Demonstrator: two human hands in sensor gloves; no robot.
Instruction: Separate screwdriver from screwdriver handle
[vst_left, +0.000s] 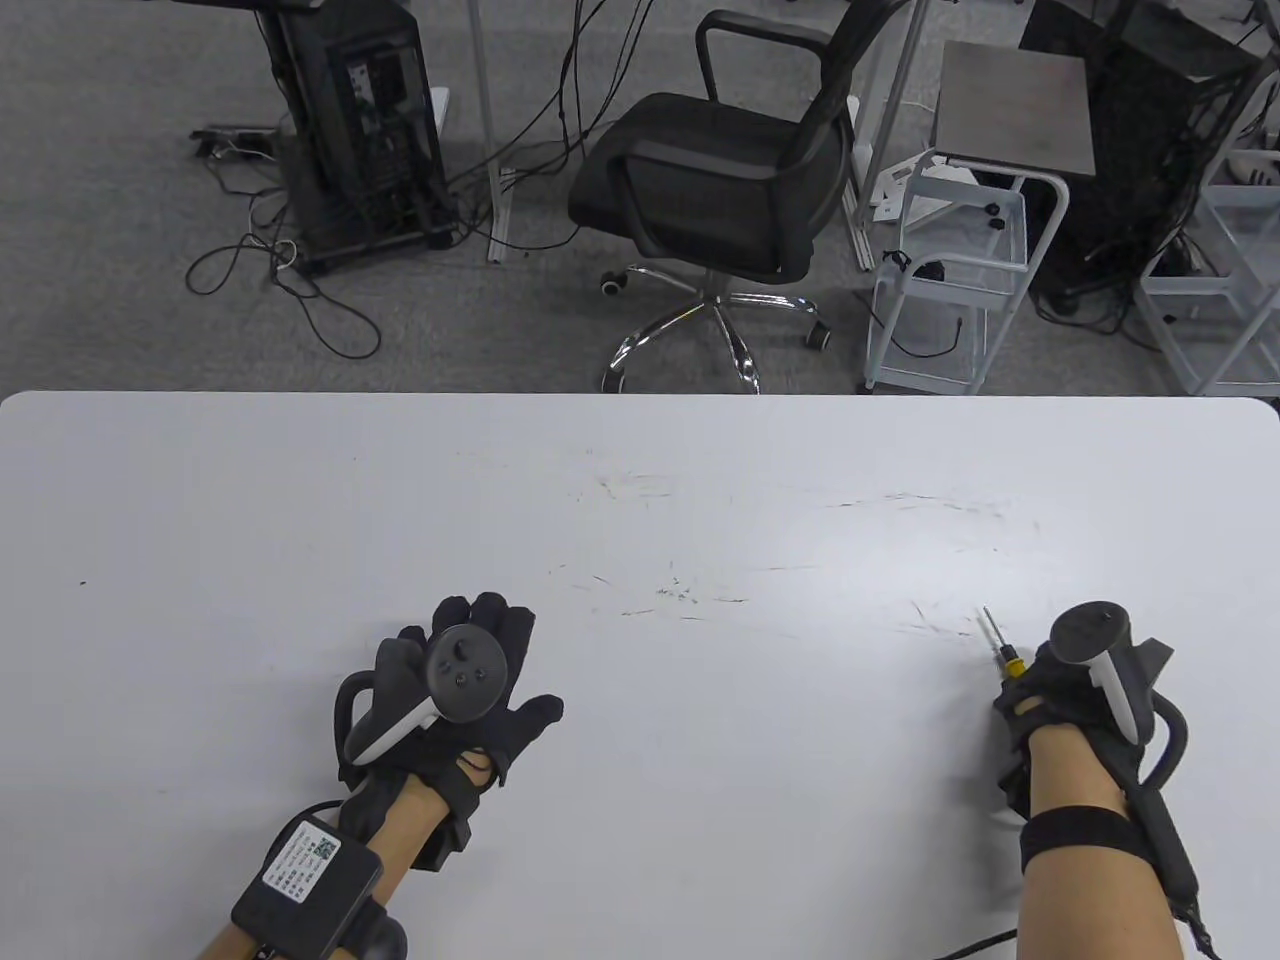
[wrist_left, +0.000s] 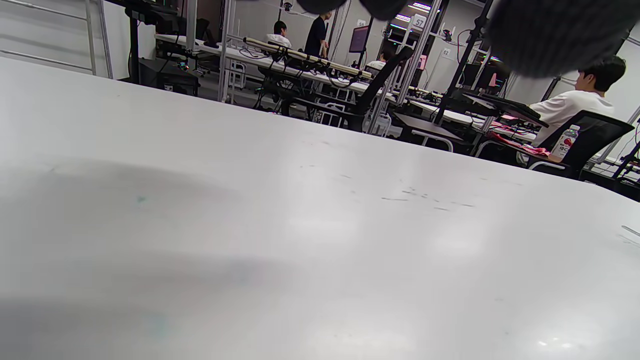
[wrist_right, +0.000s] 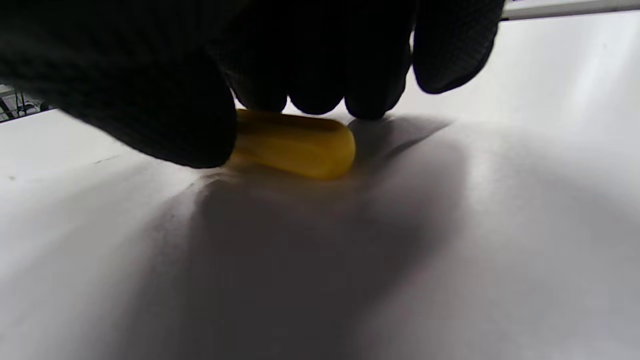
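My right hand (vst_left: 1040, 690) grips the yellow screwdriver handle (wrist_right: 295, 142) at the table's right side. The handle's rounded end shows under my fingers (wrist_right: 320, 95) in the right wrist view, low over the table. The metal shaft (vst_left: 992, 632) sticks out of the handle past my hand and points away from me, with a yellow and black collar (vst_left: 1012, 662) at its base. My left hand (vst_left: 470, 680) rests flat on the table at the lower left with fingers spread, holding nothing. In the left wrist view only its fingertips (wrist_left: 550, 35) show at the top edge.
The white table (vst_left: 640, 500) has faint scratch marks in its middle. Beyond the far edge stand an office chair (vst_left: 720, 190), a white cart (vst_left: 960, 260) and a computer tower (vst_left: 360, 130).
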